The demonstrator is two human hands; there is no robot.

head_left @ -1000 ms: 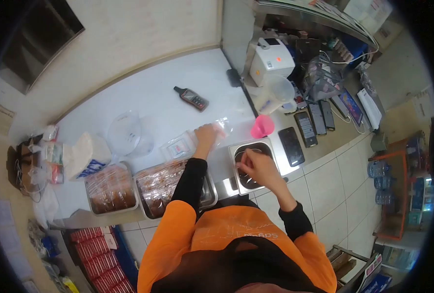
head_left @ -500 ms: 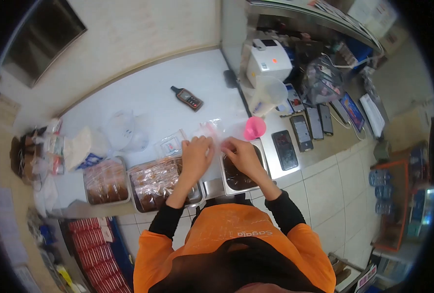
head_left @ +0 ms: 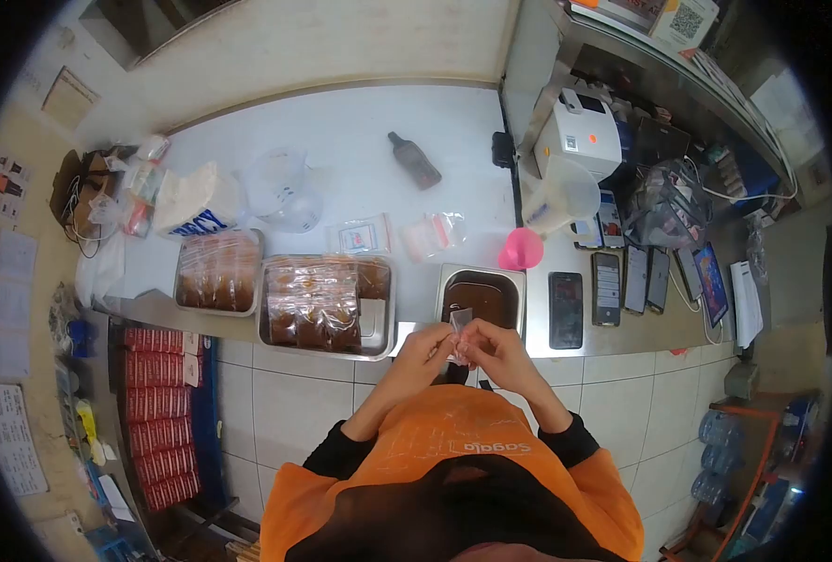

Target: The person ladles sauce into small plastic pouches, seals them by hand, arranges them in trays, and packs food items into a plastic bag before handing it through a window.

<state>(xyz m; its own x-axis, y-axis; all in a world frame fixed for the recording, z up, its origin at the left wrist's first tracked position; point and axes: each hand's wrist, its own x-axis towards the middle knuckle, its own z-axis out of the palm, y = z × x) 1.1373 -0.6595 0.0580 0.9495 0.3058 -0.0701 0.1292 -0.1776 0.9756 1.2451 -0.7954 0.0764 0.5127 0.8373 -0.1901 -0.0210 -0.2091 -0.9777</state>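
Note:
My left hand [head_left: 423, 360] and my right hand [head_left: 502, 358] meet close to my body, pinching a small clear plastic bag [head_left: 461, 321] between them. The bag is upright at the near edge of a steel container [head_left: 526, 300] holding brown sauce [head_left: 482, 298]. A pink cup [head_left: 521, 249] stands just behind that container. To the left, a steel tray [head_left: 393, 309] holds filled clear packets [head_left: 311, 304]. Behind it lie a stack of flat bags [head_left: 360, 236] and some loose clear bags with pinkish strips [head_left: 433, 235].
Another tray of packets [head_left: 217, 272] sits at left beside a white tissue pack [head_left: 197, 200]. A dark handheld device [head_left: 414, 161] lies on the table. Right are a clear jug [head_left: 566, 195], a black phone [head_left: 566, 310], more phones and a white printer [head_left: 580, 136].
My hands came together and moved nearer my body, now with a small clear bag between them. The view has shifted, so the table items appear farther right and higher.

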